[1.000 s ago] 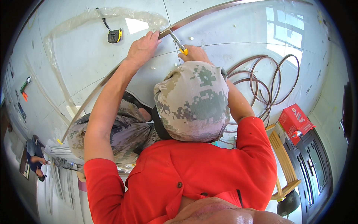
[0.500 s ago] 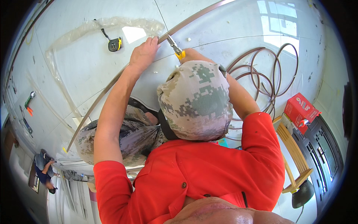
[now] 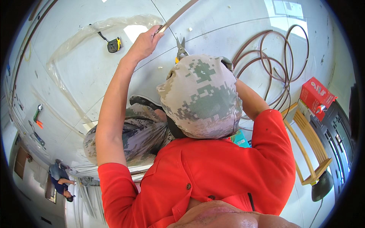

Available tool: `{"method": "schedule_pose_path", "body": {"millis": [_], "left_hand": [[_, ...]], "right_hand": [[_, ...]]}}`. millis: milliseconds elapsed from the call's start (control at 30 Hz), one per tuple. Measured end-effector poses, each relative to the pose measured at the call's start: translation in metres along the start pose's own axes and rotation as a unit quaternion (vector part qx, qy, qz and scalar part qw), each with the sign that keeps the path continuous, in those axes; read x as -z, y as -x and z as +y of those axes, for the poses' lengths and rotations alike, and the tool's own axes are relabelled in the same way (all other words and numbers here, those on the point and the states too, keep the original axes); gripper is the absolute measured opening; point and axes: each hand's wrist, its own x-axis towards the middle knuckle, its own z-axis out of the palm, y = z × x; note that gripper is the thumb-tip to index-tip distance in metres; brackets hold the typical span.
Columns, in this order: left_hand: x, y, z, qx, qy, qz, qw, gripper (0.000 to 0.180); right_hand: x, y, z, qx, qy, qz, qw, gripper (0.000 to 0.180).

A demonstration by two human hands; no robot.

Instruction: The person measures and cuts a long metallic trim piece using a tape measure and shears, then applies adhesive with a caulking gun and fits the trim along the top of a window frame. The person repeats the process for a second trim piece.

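One hand, right, behind cap (image 3: 205,97); snips (image 3: 182,52) partly hidden

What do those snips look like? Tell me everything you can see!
The snips have two pointed, grey, metal-looking blades spread apart in a V, with a joint below them and a bit of yellow at the handles. They point away from the person, toward the top of the picture, above the pale floor. The blades touch neither the brown strip nor the left hand. The cap hides the rest of the handles, so whatever grips them cannot be seen.
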Motion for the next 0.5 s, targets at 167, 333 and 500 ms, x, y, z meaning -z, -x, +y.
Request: {"method": "schedule_pose_path", "body": {"millis": [167,333,500], "left_hand": [[0.004,-0.002,0.027,0.108,0.170,-0.089,0.975,0.037],[0.003,-0.003,0.036,0.115,0.205,-0.124,0.964,0.035],[-0.004,-0.006,0.040,0.112,0.184,-0.124,0.969,0.034]], "right_hand": [[0.001,0.010,0.023,0.029,-0.064,0.013,0.997,0.026],[0.005,0.018,0.036,0.055,-0.095,0.028,0.994,0.027],[-0.003,0.016,0.045,0.108,-0.054,0.056,0.991,0.029]]}}
